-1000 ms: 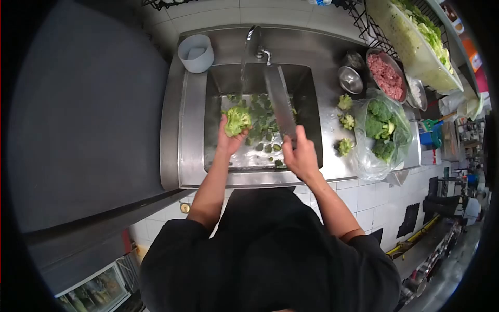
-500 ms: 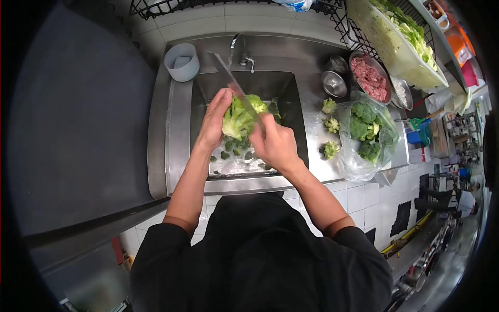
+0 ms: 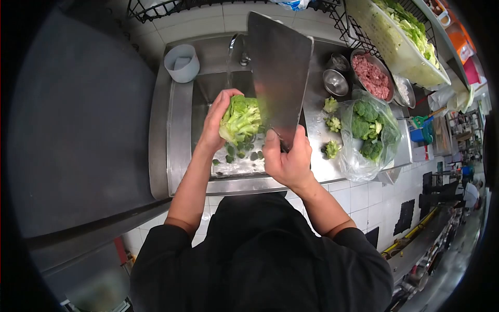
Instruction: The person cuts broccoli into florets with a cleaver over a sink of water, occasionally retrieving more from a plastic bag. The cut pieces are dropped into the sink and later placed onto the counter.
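Note:
My left hand (image 3: 214, 122) is wrapped round the left side of a head of broccoli (image 3: 240, 118), its pale cut stems turned up and to the right. My right hand (image 3: 287, 160) grips a cleaver (image 3: 283, 67) low at its handle end. The broad blade stands with its flat face toward me, just right of the broccoli, and hides part of the sink and the faucet. Below both hands, several small florets (image 3: 240, 153) lie in the steel sink (image 3: 223, 170).
Water runs from the faucet (image 3: 232, 47). A white tub (image 3: 182, 63) stands at the sink's left. On the right counter are cut broccoli pieces (image 3: 331, 150), a plastic bag of broccoli (image 3: 367, 127), a small metal bowl (image 3: 335, 82) and a bowl of raw meat (image 3: 371, 77). Another person (image 3: 470, 195) is far right.
The cleaver has moved off the broccoli to the right, and its blade has turned from edge-on to flat toward me. My left hand keeps its hold on the broccoli.

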Demonstrator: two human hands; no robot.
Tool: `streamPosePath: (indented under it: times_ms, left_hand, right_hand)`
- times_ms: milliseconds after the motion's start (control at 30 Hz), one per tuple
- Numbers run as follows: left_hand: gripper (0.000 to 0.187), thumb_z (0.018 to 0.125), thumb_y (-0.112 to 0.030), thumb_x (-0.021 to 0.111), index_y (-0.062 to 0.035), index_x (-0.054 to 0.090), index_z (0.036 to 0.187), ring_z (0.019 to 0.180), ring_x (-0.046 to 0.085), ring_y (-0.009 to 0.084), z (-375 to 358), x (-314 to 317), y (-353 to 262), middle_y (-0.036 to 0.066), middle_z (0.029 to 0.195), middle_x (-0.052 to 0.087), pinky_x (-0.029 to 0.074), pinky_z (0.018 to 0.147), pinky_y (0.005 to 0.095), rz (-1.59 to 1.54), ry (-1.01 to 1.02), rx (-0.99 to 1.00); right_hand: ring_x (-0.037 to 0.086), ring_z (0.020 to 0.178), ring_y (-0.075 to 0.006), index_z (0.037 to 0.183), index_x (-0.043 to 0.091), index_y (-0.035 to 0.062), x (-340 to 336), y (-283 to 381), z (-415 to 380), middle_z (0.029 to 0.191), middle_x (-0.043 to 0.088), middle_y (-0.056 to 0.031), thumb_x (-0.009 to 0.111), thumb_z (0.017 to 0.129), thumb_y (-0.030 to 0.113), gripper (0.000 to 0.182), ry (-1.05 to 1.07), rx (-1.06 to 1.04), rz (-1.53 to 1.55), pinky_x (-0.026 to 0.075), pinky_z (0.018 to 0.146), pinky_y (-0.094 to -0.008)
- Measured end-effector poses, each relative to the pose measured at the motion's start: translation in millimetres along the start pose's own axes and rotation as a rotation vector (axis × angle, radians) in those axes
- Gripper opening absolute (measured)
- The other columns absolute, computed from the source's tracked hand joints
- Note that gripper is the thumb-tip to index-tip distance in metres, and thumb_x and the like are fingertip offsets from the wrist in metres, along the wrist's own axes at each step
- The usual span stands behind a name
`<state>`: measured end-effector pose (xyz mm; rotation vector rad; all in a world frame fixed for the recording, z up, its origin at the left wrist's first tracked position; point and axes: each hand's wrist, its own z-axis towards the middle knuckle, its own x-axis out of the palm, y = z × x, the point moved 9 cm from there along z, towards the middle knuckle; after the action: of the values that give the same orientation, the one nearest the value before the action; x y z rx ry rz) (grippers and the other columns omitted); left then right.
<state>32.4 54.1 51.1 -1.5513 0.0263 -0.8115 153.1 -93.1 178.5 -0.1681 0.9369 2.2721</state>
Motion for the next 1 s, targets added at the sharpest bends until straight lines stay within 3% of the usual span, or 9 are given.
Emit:
streamPosePath:
  times_ms: [100, 167, 233, 367, 600, 667, 767, 833, 1000]
  left_hand:
    - [0.064, 0.107, -0.063, 0.035, -0.0077, 0.051, 0.135, 0.115, 0.066, 0.0260, 2, -2, -27, 0.012, 0.122, 0.065, 0.056, 0.096, 0.0383, -0.315, 0.136, -0.062]
    - [0.085, 0.098, -0.077, 0.035, -0.0096, 0.045, 0.149, 0.127, 0.059, 0.0362, -15, -25, 26, 0.020, 0.137, 0.058, 0.050, 0.105, 0.0560, -0.685, -0.028, -0.227]
    - [0.085, 0.097, -0.078, 0.037, -0.0099, 0.051, 0.146, 0.124, 0.060, 0.0401, -38, -4, 43, 0.022, 0.137, 0.058, 0.056, 0.099, 0.0522, -0.777, 0.160, -0.177]
    - [0.066, 0.100, -0.063, 0.051, -0.0098, 0.059, 0.139, 0.123, 0.060, 0.0380, -44, -48, 127, 0.017, 0.131, 0.063, 0.055, 0.101, 0.0491, -1.232, -0.145, -0.233]
    - [0.056, 0.105, -0.056, 0.047, -0.0153, 0.059, 0.142, 0.138, 0.052, 0.0312, -33, 24, 54, 0.010, 0.142, 0.061, 0.043, 0.112, 0.0519, -1.152, -0.017, -0.090]
    - [0.054, 0.106, -0.054, 0.047, -0.0135, 0.059, 0.140, 0.133, 0.056, 0.0306, -37, 41, 35, 0.013, 0.142, 0.061, 0.045, 0.111, 0.0502, -0.965, 0.004, 0.090]
    - [0.054, 0.106, -0.051, 0.047, -0.0098, 0.058, 0.139, 0.128, 0.059, 0.0309, -33, 54, 52, 0.015, 0.141, 0.060, 0.047, 0.111, 0.0494, -1.053, 0.167, -0.083]
    - [0.056, 0.104, -0.050, 0.051, -0.0063, 0.058, 0.138, 0.124, 0.060, 0.0322, -31, 54, 51, 0.015, 0.140, 0.060, 0.048, 0.110, 0.0491, -1.041, 0.203, -0.044]
    - [0.047, 0.105, -0.048, 0.052, -0.0093, 0.067, 0.127, 0.132, 0.056, 0.0307, -32, 25, 64, 0.011, 0.129, 0.068, 0.048, 0.109, 0.0422, -1.059, -0.082, -0.093]
  right_hand:
    - [0.067, 0.054, -0.0290, 0.114, 0.054, -0.0041, -7, -20, -8, 0.072, 0.066, -0.0137, 0.067, 0.090, 0.001, 0.028, -0.038, 0.142, 0.032, 0.050, 0.051, -0.0375]
    - [0.071, 0.060, -0.0292, 0.115, 0.054, -0.0038, -12, -23, -7, 0.077, 0.071, -0.0153, 0.064, 0.094, 0.003, 0.024, -0.031, 0.176, -0.002, 0.054, 0.054, -0.0379]
    - [0.071, 0.060, -0.0298, 0.116, 0.054, -0.0040, -7, -39, -19, 0.079, 0.072, -0.0155, 0.063, 0.095, 0.003, 0.025, 0.059, 0.348, 0.080, 0.054, 0.054, -0.0383]
    - [0.070, 0.058, -0.0326, 0.116, 0.055, -0.0024, 15, -43, -46, 0.072, 0.069, -0.0172, 0.063, 0.094, 0.005, 0.024, 0.168, 0.354, -0.020, 0.053, 0.052, -0.0400]
    - [0.064, 0.055, -0.0323, 0.118, 0.066, -0.0102, -1, 30, -10, 0.066, 0.061, -0.0146, 0.062, 0.090, 0.001, 0.031, -0.012, -0.024, 0.132, 0.051, 0.053, -0.0413]
    - [0.065, 0.056, -0.0330, 0.118, 0.064, -0.0098, 14, 22, -12, 0.067, 0.062, -0.0153, 0.062, 0.090, 0.001, 0.030, -0.061, 0.000, 0.089, 0.052, 0.054, -0.0418]
    - [0.071, 0.062, -0.0345, 0.119, 0.050, -0.0077, 50, -20, -25, 0.075, 0.068, -0.0187, 0.061, 0.097, 0.006, 0.028, 0.149, 0.144, -0.068, 0.054, 0.055, -0.0384]
    - [0.071, 0.061, -0.0313, 0.117, 0.049, -0.0073, 39, -27, -23, 0.077, 0.069, -0.0190, 0.062, 0.097, 0.006, 0.027, 0.025, 0.192, -0.004, 0.052, 0.053, -0.0366]
    - [0.070, 0.059, -0.0285, 0.113, 0.054, -0.0062, -4, -13, -9, 0.079, 0.071, -0.0154, 0.069, 0.090, 0.003, 0.029, -0.124, 0.167, -0.004, 0.053, 0.052, -0.0359]
